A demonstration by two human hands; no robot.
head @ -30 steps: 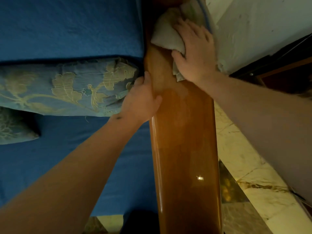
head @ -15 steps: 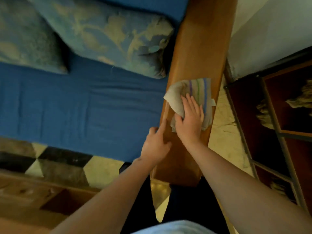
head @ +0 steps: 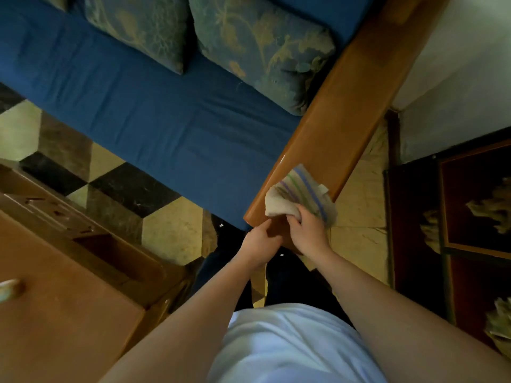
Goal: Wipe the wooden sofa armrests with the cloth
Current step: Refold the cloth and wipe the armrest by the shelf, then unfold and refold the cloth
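Armrest: we are looking down at the wooden armrest (head: 351, 111), which is running from the top right down to its near end by our hands.
Cloth: the striped cloth (head: 300, 193) is lying on the near end of the armrest, its outer edge hanging just over the armrest's side toward the floor.
Right hand: our right hand (head: 307, 230) is gripping the near part of the cloth, fingers curled round a bunched fold, at the very end of the armrest.
Left hand: our left hand (head: 258, 246) is resting against the armrest's end corner, just beside the right hand; fingers are bent, and we cannot tell whether they are holding anything.
Seat: the blue sofa seat (head: 154, 111) is lying along the armrest's inner side.
Cushion: a patterned cushion (head: 257, 48) is leaning close against the armrest, farther up from the cloth; a second cushion (head: 138, 26) is sitting beyond it.
Floor: the tiled floor (head: 359, 189) is showing on the armrest's outer side.
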